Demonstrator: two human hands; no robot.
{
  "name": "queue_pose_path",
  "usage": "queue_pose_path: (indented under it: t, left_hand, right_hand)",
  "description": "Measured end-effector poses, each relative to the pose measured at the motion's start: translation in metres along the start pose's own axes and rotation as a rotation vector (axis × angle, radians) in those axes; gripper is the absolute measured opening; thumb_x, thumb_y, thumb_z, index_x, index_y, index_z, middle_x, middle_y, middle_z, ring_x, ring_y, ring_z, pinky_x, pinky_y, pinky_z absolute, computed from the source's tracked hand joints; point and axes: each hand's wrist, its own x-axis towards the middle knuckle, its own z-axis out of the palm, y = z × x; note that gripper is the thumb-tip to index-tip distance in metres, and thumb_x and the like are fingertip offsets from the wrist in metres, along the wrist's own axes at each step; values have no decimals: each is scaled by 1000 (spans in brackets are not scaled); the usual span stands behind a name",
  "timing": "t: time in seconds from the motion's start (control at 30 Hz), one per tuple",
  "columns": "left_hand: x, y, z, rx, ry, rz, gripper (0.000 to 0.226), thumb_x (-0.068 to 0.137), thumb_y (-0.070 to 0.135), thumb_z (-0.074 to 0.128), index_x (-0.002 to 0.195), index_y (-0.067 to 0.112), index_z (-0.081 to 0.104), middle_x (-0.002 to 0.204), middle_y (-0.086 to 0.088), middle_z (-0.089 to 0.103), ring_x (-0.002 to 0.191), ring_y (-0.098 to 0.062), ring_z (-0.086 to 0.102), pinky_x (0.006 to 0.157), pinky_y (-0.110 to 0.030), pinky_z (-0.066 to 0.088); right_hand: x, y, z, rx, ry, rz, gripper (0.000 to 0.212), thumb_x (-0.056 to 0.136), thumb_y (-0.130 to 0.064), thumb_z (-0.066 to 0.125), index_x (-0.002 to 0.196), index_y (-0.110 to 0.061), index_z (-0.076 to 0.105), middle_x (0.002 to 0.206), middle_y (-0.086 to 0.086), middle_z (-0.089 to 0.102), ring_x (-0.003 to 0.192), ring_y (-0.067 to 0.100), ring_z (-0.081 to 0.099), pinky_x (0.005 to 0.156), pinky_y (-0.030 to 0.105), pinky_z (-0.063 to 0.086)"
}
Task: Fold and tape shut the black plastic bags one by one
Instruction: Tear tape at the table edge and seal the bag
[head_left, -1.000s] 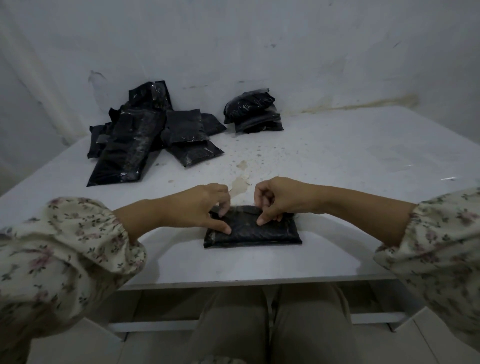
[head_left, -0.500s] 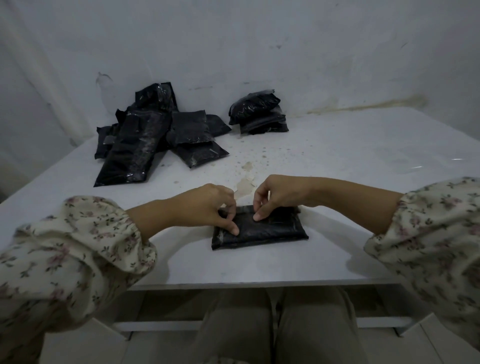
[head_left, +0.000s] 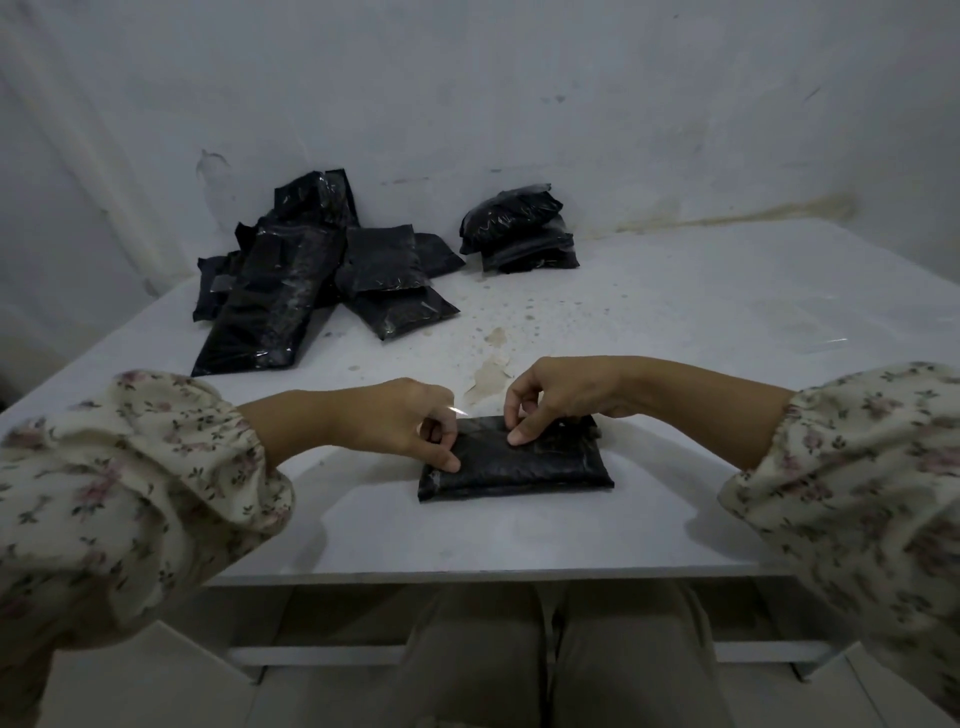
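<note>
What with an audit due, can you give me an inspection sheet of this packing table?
Surface: white table, stained near the middle.
Job's things: folded bag near the front; loose pile far left; small stack far centre.
Clutter: clear scrap at right, unidentifiable.
Hands: left hand pinches what looks like a clear tape strip, thumb on the folded bag; right hand pinches the bag's top edge.
Cables: nothing seen.
Surroundings: scuffed wall; knees under the table.

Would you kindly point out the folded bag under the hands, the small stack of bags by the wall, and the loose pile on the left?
folded bag (head_left: 524, 475): head view, middle of its top face.
small stack (head_left: 511, 221): head view, top bag's shiny face.
loose pile (head_left: 280, 306): head view, the long front bag.
</note>
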Motion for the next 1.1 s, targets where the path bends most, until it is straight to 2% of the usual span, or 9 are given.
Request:
queue_pose_path:
  t: [0.2,0.27,0.37,0.5,0.57,0.7,0.83,0.97,1.1]
  left_hand:
    - [-15,-8,-4,-65,65,-12,12,82,36,72,85,24,68,93,14,58,87,-1,57,73,-11,42]
    - [-21,-11,-3,-216,67,-87,6,83,27,74,88,25,70,97,12,63,87,1,58,70,-11,43]
    - [-24,-8,0,-474,70,-169,26,77,37,68,95,18,69,91,8,70,80,-1,61,60,-15,42]
    - [-20,1,4,-550,244,-262,51,86,55,58,94,5,65,88,0,72,75,-8,65,54,-18,42]
    - [-18,6,8,-556,337,-300,46,88,53,51,85,9,65,85,-2,73,74,-10,67,54,-19,44]
    - [-17,10,12,-717,414,-362,31,95,34,55,76,11,61,83,-1,74,75,-10,69,54,-17,45]
    - [-20,7,14,-766,477,-425,31,96,26,56,71,10,65,85,-3,75,78,-9,69,53,-16,44]
    - [-22,5,20,-838,471,-485,29,95,25,58,73,10,68,85,-2,76,76,-10,70,49,-15,44]
    - [-22,5,25,-904,477,-571,22,91,25,64,84,6,74,80,-5,75,67,-6,67,55,-15,43]
  right_hand:
    - [1,4,1,-21,-8,-26,15,78,-17,78,75,-18,64,73,-3,51,74,11,47,68,19,38]
    - [1,5,1,-9,-8,-42,14,77,-17,78,77,-18,64,75,0,51,76,13,47,69,21,38]
    - [1,5,0,8,7,-56,14,77,-15,78,79,-18,64,79,1,52,76,13,49,68,21,39]
    - [0,5,0,27,9,-60,14,78,-14,77,82,-18,64,85,5,51,76,12,48,66,20,38]
    - [0,5,1,33,7,-62,15,78,-13,77,83,-16,63,86,7,50,78,14,47,65,20,38]
    - [0,5,1,38,7,-59,15,78,-13,77,84,-15,64,87,8,49,71,11,46,62,17,38]
    - [1,5,0,20,3,-36,13,78,-14,77,83,-17,66,78,0,51,73,9,48,63,14,38]
    - [1,2,0,-5,-1,-5,11,78,-17,78,84,-19,68,85,-1,57,77,8,51,66,15,38]
    - [2,0,-1,14,-4,32,11,77,-23,79,84,-19,72,81,-8,65,80,6,54,67,16,39]
